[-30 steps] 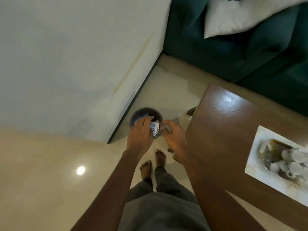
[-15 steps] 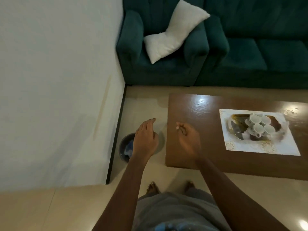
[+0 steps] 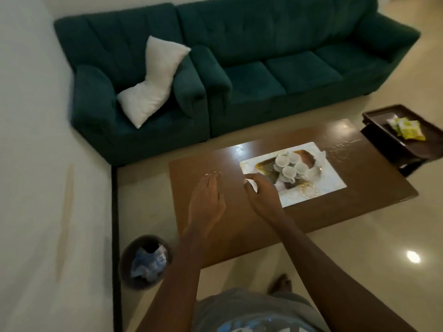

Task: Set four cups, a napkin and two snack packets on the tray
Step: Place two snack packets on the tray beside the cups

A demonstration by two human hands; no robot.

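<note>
Right hand hovers near cups; packets unreadably blurred.

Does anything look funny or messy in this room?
Only the white pillow: it slumps, bent in the middle, against the armrest of the green armchair. The cups stand upright, nothing spilled.

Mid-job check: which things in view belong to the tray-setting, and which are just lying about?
For the job: white tray; four cups on it; snack packets, on the dark side tray; left hand and right hand, both empty.
Lying about: sofa; pillow; coffee table; floor bin with wrappers.
</note>
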